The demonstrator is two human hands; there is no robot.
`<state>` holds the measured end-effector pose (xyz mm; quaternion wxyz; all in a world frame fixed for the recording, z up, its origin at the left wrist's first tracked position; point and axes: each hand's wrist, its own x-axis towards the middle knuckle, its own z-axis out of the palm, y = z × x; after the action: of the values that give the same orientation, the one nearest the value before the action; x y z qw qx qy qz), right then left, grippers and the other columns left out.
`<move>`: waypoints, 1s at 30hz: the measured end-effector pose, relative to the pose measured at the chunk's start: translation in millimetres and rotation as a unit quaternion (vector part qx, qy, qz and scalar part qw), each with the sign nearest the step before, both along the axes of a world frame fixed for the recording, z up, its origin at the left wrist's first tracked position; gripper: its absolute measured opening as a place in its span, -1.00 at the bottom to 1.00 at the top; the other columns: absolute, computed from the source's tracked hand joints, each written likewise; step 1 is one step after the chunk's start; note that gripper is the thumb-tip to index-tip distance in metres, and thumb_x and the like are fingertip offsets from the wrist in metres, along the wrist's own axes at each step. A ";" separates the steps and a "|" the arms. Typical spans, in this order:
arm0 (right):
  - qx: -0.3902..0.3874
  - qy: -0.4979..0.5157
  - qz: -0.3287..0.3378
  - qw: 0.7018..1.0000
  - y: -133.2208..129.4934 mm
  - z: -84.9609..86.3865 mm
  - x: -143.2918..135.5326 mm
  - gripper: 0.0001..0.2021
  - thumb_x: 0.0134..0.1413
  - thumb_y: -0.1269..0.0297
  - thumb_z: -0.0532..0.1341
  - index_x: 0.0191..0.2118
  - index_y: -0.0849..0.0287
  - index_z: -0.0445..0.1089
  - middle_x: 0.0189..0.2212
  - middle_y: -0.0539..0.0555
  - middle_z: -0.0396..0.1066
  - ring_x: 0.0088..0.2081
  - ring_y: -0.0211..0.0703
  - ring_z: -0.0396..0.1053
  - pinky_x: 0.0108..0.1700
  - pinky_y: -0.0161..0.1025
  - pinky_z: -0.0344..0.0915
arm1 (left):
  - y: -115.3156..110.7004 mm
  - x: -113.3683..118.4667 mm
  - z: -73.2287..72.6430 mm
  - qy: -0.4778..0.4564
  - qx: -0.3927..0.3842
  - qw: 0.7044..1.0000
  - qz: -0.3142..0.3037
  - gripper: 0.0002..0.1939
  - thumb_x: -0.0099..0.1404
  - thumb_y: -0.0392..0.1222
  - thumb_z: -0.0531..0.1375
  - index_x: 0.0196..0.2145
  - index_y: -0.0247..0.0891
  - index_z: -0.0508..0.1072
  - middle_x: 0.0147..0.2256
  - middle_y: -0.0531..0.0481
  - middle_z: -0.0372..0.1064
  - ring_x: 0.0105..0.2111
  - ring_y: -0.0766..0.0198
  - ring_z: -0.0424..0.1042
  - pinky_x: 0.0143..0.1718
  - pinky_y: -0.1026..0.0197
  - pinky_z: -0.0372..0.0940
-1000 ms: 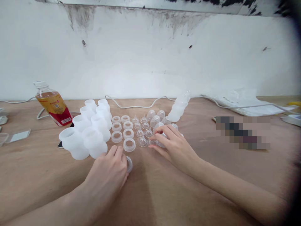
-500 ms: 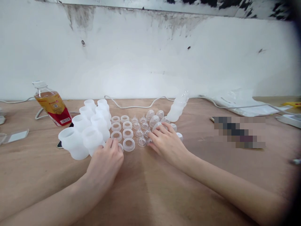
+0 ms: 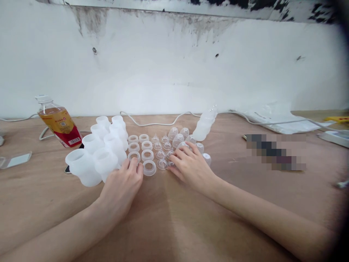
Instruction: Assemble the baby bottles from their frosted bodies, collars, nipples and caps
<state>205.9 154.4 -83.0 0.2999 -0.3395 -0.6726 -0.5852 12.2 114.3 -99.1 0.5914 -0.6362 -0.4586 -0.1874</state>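
My left hand point(image 3: 122, 183) is closed with its fingertips down on the front-left screw ring, which is hidden beneath them. More translucent screw rings point(image 3: 149, 168) lie in two columns just to the right. My right hand point(image 3: 194, 168) rests low over the clear bottle nipples point(image 3: 162, 164), its thumb and forefinger around one at the front that is mostly covered. Beyond its knuckles stand several clear domed caps point(image 3: 178, 140), and one cap point(image 3: 207, 158) shows by the wrist side. White wavy baby bottle bodies point(image 3: 105, 163) stand upright in rows beside my left hand.
An assembled bottle point(image 3: 203, 125) stands behind the caps. At left is a drink bottle point(image 3: 61, 122) with a red and yellow label. A white cable point(image 3: 158, 124) runs along the wall toward a plastic bag point(image 3: 283, 122). A blurred-out flat object point(image 3: 272, 153) lies at right.
My left fingers have come down over the front-left screw ring, whose edge showed before. My right hand has shifted very slightly left. The view has moved a little.
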 end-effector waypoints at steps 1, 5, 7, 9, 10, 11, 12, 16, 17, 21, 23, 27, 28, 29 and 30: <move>0.000 0.004 0.009 1.000 -3.1 1.3 0.7 -0.85 0.01 0.24 0.13 -0.36 0.22 0.35 -0.35 0.11 0.35 -0.20 -0.04 0.23 0.05 -0.03 -0.07 | 0.9 0.1 -0.5 0.005 0.005 1.000 -0.005 -0.63 -0.02 -0.61 -0.03 -0.27 -0.38 0.35 -0.32 -0.15 0.29 -0.36 0.11 0.33 -0.64 0.25 0.18; 0.062 0.047 0.072 0.994 -23.4 24.8 15.4 -0.80 0.07 0.20 0.08 -0.30 0.19 0.36 -0.24 0.11 0.33 -0.16 -0.08 0.22 0.05 -0.06 -0.05 | 1.6 1.1 -1.4 0.019 0.009 0.999 -0.040 -0.71 0.08 -0.53 -0.02 -0.25 -0.37 0.34 -0.30 -0.16 0.29 -0.34 0.11 0.33 -0.61 0.23 0.22; 0.109 0.097 0.088 0.985 -31.0 48.2 31.5 -0.77 0.09 0.20 0.05 -0.25 0.20 0.34 -0.22 0.14 0.31 -0.15 -0.08 0.23 0.00 -0.08 0.02 | 0.6 1.8 -1.3 0.022 0.011 0.998 -0.061 -0.75 0.11 -0.48 0.00 -0.25 -0.36 0.34 -0.29 -0.15 0.30 -0.33 0.11 0.33 -0.59 0.22 0.24; 0.140 0.178 0.082 0.970 -30.5 74.4 51.3 -0.75 0.07 0.19 0.07 -0.20 0.22 0.33 -0.22 0.18 0.29 -0.17 -0.04 0.23 -0.10 -0.09 0.12 | -0.6 2.3 -1.2 0.027 0.018 0.996 -0.079 -0.75 0.12 -0.44 0.01 -0.23 -0.35 0.34 -0.30 -0.14 0.31 -0.34 0.13 0.33 -0.58 0.22 0.25; 0.147 0.225 0.067 0.961 -26.6 86.4 61.5 -0.71 0.04 0.17 0.09 -0.16 0.22 0.31 -0.20 0.21 0.27 -0.16 0.00 0.22 -0.14 -0.08 0.14 | -1.1 2.6 -1.3 0.031 0.023 0.995 -0.087 -0.75 0.12 -0.43 0.02 -0.22 -0.35 0.33 -0.30 -0.13 0.31 -0.34 0.13 0.33 -0.58 0.22 0.26; 0.150 0.258 0.051 0.953 -20.7 96.7 71.1 -0.67 0.01 0.14 0.12 -0.13 0.21 0.30 -0.18 0.24 0.25 -0.14 0.06 0.21 -0.17 -0.06 0.15 | -1.5 2.8 -1.4 0.033 0.026 0.995 -0.093 -0.74 0.12 -0.43 0.02 -0.21 -0.35 0.33 -0.31 -0.11 0.31 -0.34 0.14 0.33 -0.58 0.22 0.26; 0.137 0.284 0.036 0.948 -13.5 104.8 79.7 -0.60 -0.03 0.10 0.14 -0.08 0.21 0.28 -0.16 0.27 0.22 -0.13 0.11 0.19 -0.22 -0.06 0.17 | -1.6 2.9 -1.6 0.036 0.030 0.994 -0.100 -0.74 0.11 -0.43 0.03 -0.21 -0.35 0.33 -0.31 -0.10 0.31 -0.34 0.15 0.33 -0.58 0.23 0.26; 0.015 0.334 0.000 0.942 7.3 113.5 98.5 -0.52 -0.08 0.06 0.17 -0.03 0.18 0.20 -0.23 0.25 0.25 -0.27 0.04 0.26 -0.38 -0.14 0.20 | -1.3 3.0 -2.5 0.044 0.050 0.990 -0.124 -0.77 0.11 -0.42 0.02 -0.26 -0.33 0.33 -0.35 -0.06 0.31 -0.38 0.19 0.35 -0.62 0.27 0.24; 0.003 0.336 0.005 0.942 5.3 110.8 99.2 -0.54 -0.09 0.08 0.17 -0.05 0.17 0.20 -0.27 0.21 0.26 -0.33 -0.02 0.28 -0.40 -0.17 0.20 | -1.6 2.8 -2.8 0.044 0.060 0.988 -0.137 -0.79 0.12 -0.41 0.01 -0.27 -0.32 0.33 -0.36 -0.05 0.31 -0.39 0.21 0.35 -0.63 0.28 0.23; 0.085 0.306 0.062 0.946 -39.5 89.1 89.5 -0.57 -0.15 0.12 0.23 -0.11 0.15 0.21 -0.29 0.11 0.23 -0.51 -0.26 0.24 -0.39 -0.21 0.22 | -10.5 2.4 -2.4 0.035 0.078 0.957 -0.276 -0.83 0.19 -0.31 0.03 -0.24 -0.32 0.30 -0.33 -0.04 0.31 -0.37 0.26 0.34 -0.52 0.29 0.28; 0.128 0.272 0.126 0.945 -70.5 72.6 76.2 -0.60 -0.13 0.12 0.23 -0.14 0.15 0.21 -0.28 0.08 0.22 -0.53 -0.33 0.24 -0.36 -0.24 0.24 | -19.4 3.0 -0.7 0.019 0.087 0.929 -0.360 -0.75 0.20 -0.28 0.06 -0.13 -0.33 0.26 -0.24 -0.09 0.28 -0.27 0.26 0.32 -0.36 0.27 0.31; -0.006 0.225 0.308 0.924 -98.6 30.0 34.9 -0.60 -0.14 0.10 0.22 -0.18 0.10 0.13 -0.29 0.03 0.21 -0.51 -0.35 0.25 -0.58 -0.41 0.23 | -31.5 7.0 4.0 0.009 0.153 0.898 -0.412 -0.50 0.14 -0.25 0.14 0.01 -0.44 0.09 -0.05 -0.26 0.11 -0.04 0.10 0.17 -0.07 0.13 0.20; -0.089 0.214 0.348 0.908 -96.4 19.4 23.9 -0.63 -0.13 0.14 0.22 -0.19 0.09 0.11 -0.30 0.01 0.22 -0.49 -0.35 0.27 -0.59 -0.43 0.24 | -31.1 8.4 4.6 0.021 0.151 0.902 -0.403 -0.47 0.15 -0.22 0.14 0.02 -0.46 0.07 -0.04 -0.28 0.11 -0.02 0.07 0.15 -0.04 0.08 0.17; -0.158 0.210 0.360 0.895 -91.9 10.1 13.8 -0.63 -0.13 0.17 0.23 -0.19 0.09 0.11 -0.31 0.00 0.22 -0.48 -0.35 0.27 -0.58 -0.43 0.26 | -29.2 9.7 4.6 0.034 0.139 0.909 -0.392 -0.47 0.17 -0.19 0.13 0.02 -0.47 0.06 -0.05 -0.28 0.15 -0.03 0.05 0.17 -0.04 0.03 0.16; -0.201 0.204 0.362 0.887 -86.0 2.6 5.1 -0.61 -0.13 0.19 0.23 -0.16 0.09 0.11 -0.29 0.01 0.22 -0.45 -0.34 0.27 -0.55 -0.42 0.28 | -26.2 10.8 4.0 0.043 0.115 0.916 -0.381 -0.49 0.19 -0.17 0.09 0.02 -0.47 0.05 -0.09 -0.27 0.19 -0.07 0.05 0.20 -0.06 0.01 0.18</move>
<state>211.0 68.4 -80.4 0.5472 -0.2370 -0.7758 -0.2062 23.0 88.1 -95.1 0.5633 -0.6979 -0.1311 -0.4224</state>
